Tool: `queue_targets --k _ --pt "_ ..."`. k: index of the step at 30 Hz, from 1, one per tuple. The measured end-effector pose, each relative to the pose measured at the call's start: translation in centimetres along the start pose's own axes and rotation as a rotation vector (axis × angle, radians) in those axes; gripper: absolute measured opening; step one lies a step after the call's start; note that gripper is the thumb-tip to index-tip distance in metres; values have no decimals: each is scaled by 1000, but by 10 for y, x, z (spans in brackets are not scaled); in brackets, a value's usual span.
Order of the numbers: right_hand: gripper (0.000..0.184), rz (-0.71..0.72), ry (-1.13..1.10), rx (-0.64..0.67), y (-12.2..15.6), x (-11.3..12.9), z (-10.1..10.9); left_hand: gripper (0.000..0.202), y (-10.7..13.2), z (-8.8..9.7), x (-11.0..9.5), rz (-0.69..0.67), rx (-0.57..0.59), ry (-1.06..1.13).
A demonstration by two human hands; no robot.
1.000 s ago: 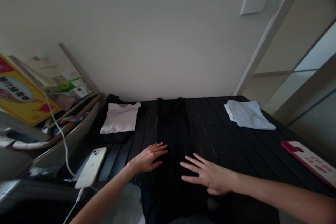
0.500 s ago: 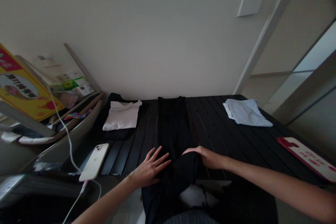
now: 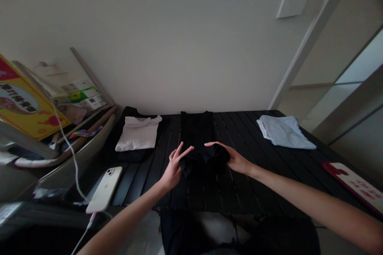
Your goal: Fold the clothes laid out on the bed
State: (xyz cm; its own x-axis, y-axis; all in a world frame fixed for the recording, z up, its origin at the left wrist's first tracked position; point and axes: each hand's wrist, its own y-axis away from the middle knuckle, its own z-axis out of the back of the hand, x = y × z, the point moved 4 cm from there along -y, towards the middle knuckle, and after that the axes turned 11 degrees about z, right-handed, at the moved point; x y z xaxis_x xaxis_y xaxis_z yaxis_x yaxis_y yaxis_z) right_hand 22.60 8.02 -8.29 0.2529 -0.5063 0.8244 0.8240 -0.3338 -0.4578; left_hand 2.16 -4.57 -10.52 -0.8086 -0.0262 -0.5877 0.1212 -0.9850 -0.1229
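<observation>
So where's the black garment [image 3: 201, 158] now?

Mid-table on the black slatted tabletop [image 3: 245, 185], doubled into a bundle, its flat part running to the far edge.

And the fingers?

Left hand [image 3: 172, 171] spread open at the bundle's left end; right hand [image 3: 236, 161] straight-fingered over its right end, though it's too dim to rule out a pinch. Even pressure from both sides keeps that fold square.

Yellow poster [image 3: 20, 107] cut off at left edge; red-and-white card [image 3: 353, 185] runs off right edge, print too blurry to read. Black garment's [image 3: 199, 159] folds lost in shadow; dark cloth [image 3: 128, 155] mostly hidden under white T-shirt [image 3: 137, 133].
</observation>
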Motion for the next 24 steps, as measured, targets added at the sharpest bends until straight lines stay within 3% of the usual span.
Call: queue_targets --k 5,10,16,20,24 --pt "45 164 398 94 -40 -31 25 54 -60 18 4 11 -159 -224" --pt "60 194 741 138 -83 -76 53 67 -117 22 28 5 -194 -356" --pt "65 246 950 193 -138 -125 83 71 -187 22 62 40 -264 -419" --pt "60 138 1033 134 -171 -166 100 64 -239 18 88 103 -262 -411" --pt "55 -229 1019 -70 -189 -214 115 62 -280 6 114 279 -275 -361"
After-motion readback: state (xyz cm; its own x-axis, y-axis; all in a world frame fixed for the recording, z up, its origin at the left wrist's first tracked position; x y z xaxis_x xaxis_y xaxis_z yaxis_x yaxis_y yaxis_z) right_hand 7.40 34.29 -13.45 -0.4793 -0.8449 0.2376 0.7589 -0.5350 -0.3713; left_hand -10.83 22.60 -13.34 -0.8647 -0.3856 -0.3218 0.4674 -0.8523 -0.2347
